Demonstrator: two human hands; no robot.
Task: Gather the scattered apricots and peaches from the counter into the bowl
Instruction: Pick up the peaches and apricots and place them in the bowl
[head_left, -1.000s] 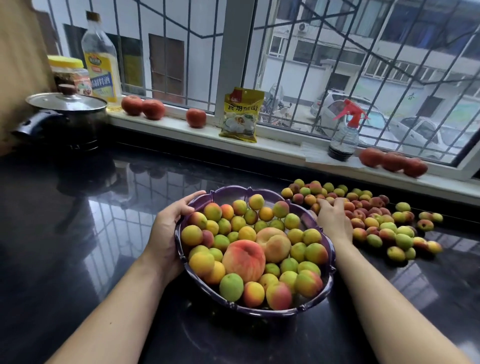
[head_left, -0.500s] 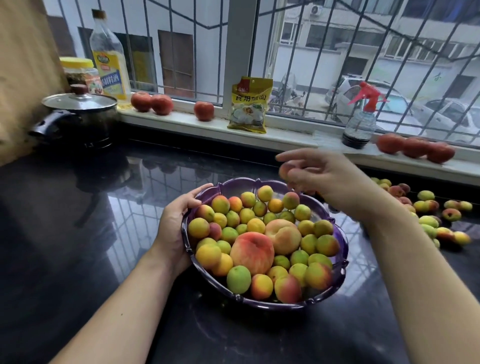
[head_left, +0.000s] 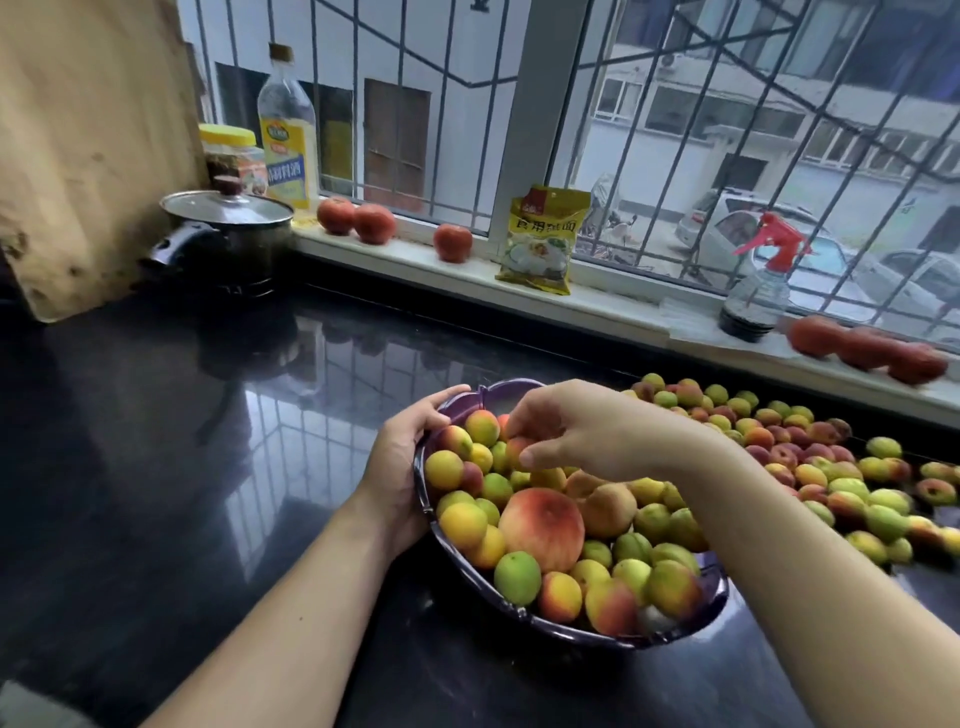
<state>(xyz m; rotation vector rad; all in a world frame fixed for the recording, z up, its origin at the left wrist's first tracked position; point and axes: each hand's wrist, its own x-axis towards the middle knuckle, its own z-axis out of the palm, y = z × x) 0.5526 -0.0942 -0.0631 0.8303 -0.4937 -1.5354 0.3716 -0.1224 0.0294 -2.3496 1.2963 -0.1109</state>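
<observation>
A purple scalloped bowl stands on the black counter, heaped with small yellow, green and red apricots, a large peach and a second peach. My left hand grips the bowl's left rim. Low over the far side of the fruit heap, my right hand pinches a reddish apricot between thumb and fingers. Several loose apricots lie scattered on the counter to the right of the bowl, reaching to the frame's edge.
A lidded pot sits at the back left beside a wooden board. The window sill holds an oil bottle, a jar, tomatoes, a yellow packet and a spray bottle.
My right hand left the pile on the right, carried an apricot across and came down over the bowl. The left hand stayed on the rim. The view shifted left.
</observation>
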